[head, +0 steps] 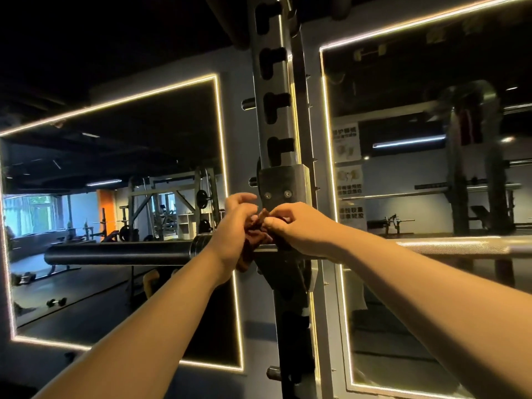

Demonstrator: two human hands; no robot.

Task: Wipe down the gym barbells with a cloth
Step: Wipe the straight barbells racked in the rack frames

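Note:
A barbell lies across a rack at chest height: its black sleeve (118, 252) sticks out to the left and its knurled steel shaft (460, 246) runs off to the right. A dark reddish-brown cloth (257, 228) is bunched over the bar where it meets the rack hook. My left hand (234, 228) grips the cloth from the left, fingers curled. My right hand (290, 227) pinches the cloth's top from the right. The two hands nearly touch. Most of the cloth is hidden behind them.
The rack's steel upright (275, 110) with its row of slots rises just behind the hands, with a bracket (283, 185) above the bar. LED-framed wall mirrors (115, 197) on both sides reflect gym machines, benches and dumbbells on a dark floor.

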